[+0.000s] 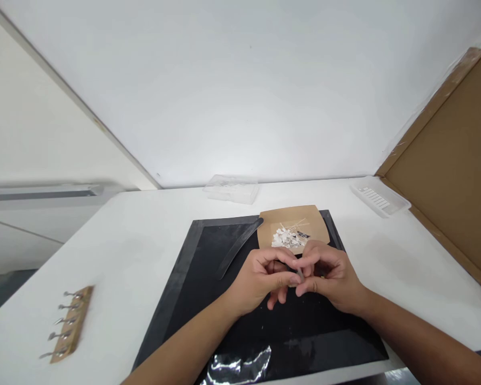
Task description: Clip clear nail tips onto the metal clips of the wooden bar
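My left hand (264, 275) and my right hand (331, 272) meet above a black mat (184, 299). Between their fingertips is a small, thin greyish piece (300, 274); both hands pinch it, and its kind is too small to make out. Just beyond the hands, a brown cardboard tray (320, 227) holds a pile of small white pieces (286, 238), with thin pale sticks and a dark printed scrap among them. Left of the tray lies a curved dark nail file (240, 246), its far end near the tray's edge.
A wooden strip with several metal clips (70, 323) lies on the white table (144, 240) at the left. One clear plastic box (231, 189) stands by the back wall. Another clear case (379, 197) with white strips sits beside the cardboard panel (444, 171) at right.
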Available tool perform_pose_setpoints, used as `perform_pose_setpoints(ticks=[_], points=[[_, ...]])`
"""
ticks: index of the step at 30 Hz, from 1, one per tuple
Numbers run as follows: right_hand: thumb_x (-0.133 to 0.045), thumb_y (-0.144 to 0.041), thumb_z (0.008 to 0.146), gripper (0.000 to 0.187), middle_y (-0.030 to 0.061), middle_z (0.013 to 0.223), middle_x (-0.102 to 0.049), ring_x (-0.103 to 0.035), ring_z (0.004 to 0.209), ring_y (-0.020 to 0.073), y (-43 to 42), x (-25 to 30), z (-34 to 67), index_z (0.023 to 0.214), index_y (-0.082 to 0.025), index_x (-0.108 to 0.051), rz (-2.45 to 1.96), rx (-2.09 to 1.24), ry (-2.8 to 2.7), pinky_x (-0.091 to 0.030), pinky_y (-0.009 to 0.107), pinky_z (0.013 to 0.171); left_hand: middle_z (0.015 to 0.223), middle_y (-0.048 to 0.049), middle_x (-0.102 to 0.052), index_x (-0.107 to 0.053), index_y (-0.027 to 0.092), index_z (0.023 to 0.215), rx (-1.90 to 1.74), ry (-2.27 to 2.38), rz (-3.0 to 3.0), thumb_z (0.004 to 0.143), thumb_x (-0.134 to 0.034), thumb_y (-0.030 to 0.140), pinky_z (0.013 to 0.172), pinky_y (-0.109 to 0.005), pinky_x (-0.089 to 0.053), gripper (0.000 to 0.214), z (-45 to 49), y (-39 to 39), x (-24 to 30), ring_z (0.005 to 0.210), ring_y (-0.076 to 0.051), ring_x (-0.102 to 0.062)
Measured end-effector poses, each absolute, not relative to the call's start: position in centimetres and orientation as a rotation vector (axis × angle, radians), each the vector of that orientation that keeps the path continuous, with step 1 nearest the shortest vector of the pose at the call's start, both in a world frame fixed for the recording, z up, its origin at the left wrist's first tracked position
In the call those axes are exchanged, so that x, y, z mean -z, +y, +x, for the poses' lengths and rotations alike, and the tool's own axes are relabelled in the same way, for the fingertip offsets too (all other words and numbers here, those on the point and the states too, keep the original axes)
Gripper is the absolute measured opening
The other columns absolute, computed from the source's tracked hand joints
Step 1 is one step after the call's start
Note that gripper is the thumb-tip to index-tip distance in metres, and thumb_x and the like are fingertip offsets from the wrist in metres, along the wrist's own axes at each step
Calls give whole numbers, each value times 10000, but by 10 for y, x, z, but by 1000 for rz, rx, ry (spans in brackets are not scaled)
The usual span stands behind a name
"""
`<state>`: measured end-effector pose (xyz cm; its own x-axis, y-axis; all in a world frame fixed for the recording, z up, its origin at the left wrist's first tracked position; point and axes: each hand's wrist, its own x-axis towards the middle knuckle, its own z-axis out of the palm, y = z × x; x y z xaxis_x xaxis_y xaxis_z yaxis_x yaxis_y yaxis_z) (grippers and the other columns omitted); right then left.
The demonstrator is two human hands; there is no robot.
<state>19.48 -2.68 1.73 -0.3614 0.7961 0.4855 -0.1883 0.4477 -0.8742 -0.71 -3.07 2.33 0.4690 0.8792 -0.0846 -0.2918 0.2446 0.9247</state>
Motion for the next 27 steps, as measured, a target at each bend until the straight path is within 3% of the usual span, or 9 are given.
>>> perform_pose_setpoints(ticks=[9,15,27], points=[[-959,-272,787,347,-46,782,-596,-589,721,104,-17,-1,193,1106,-323,-834,-437,-1473,-1473,-552,238,667,804,-49,-774,-716,122,864,-912,718,1021,782,-927,334,296,-130,-439,310,-5,-33,-26,424,-88,-641],[-972,-277,765,322,-41,776,-614,-588,708,108,-16,-2,193,1057,-297,-838,-475,-1436,-1476,-541,247,656,729,-36,-773,-710,128,892,-891,734,967,787,-927,346,283,-123,-410,324,-3,-36,-26,385,-78,-600],[-967,-259,774,368,-57,770,-595,-586,698,95,-21,-7,193,1105,-333,-825,-447,-1448,-1486,-544,231,658,811,-62,-807,-708,129,817,-898,740,923,727,-964,340,262,-123,-377,344,-2,-36,-26,364,-68,-586]])
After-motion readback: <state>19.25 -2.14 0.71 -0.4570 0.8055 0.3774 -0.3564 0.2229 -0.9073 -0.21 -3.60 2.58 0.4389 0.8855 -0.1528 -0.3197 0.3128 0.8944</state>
